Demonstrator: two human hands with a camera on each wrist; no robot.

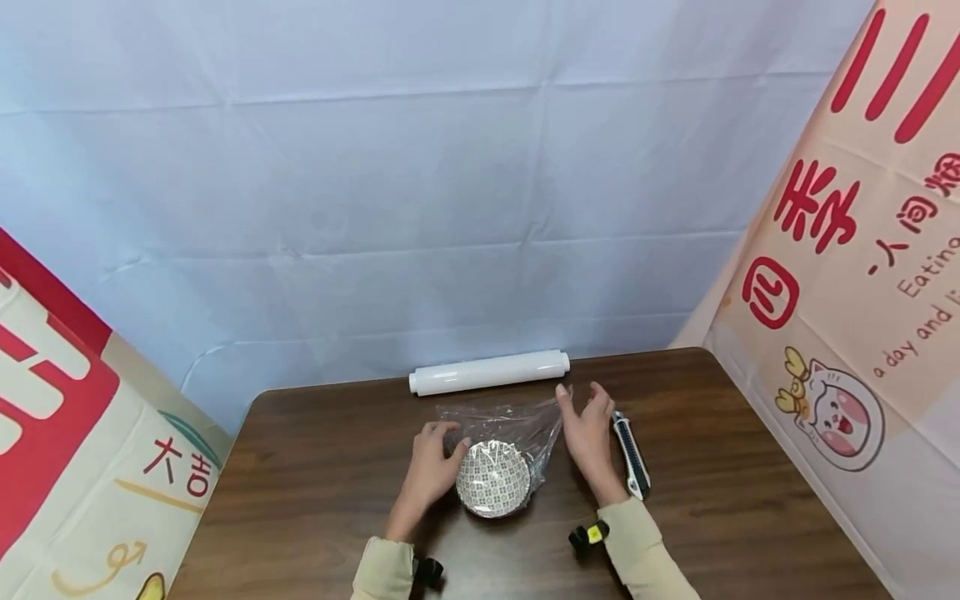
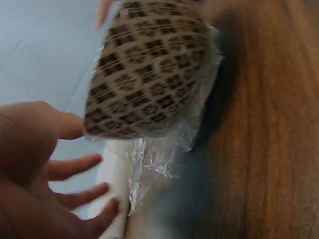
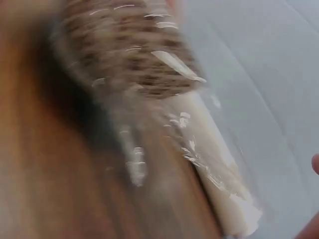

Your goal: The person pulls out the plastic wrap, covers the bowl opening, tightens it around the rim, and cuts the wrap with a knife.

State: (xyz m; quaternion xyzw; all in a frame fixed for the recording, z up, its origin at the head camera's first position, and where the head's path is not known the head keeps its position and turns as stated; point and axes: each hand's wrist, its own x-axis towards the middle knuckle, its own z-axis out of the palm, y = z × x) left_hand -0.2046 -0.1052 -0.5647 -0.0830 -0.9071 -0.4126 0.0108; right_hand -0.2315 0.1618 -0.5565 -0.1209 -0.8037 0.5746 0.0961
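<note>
A small bowl [image 1: 493, 479] with a patterned surface sits on the table, wrapped in clear cling film [image 1: 517, 417] that spreads loosely behind it and to its right. My left hand [image 1: 432, 467] is at the bowl's left side; in the left wrist view one fingertip reaches the bowl's [image 2: 144, 74] edge and the other fingers [image 2: 75, 167] are spread apart. On the other side, my right hand [image 1: 590, 429] has its fingers apart, with the thumb close by the film's upper right corner. The right wrist view is blurred, with only bits of that hand at its right edge.
A white roll of film [image 1: 489, 372] lies along the table's back edge. Just right of the right hand is a utility knife [image 1: 632, 454]. The brown wooden table [image 1: 300, 492] meets a pale cloth backdrop [image 1: 375, 208], with printed banners at both sides.
</note>
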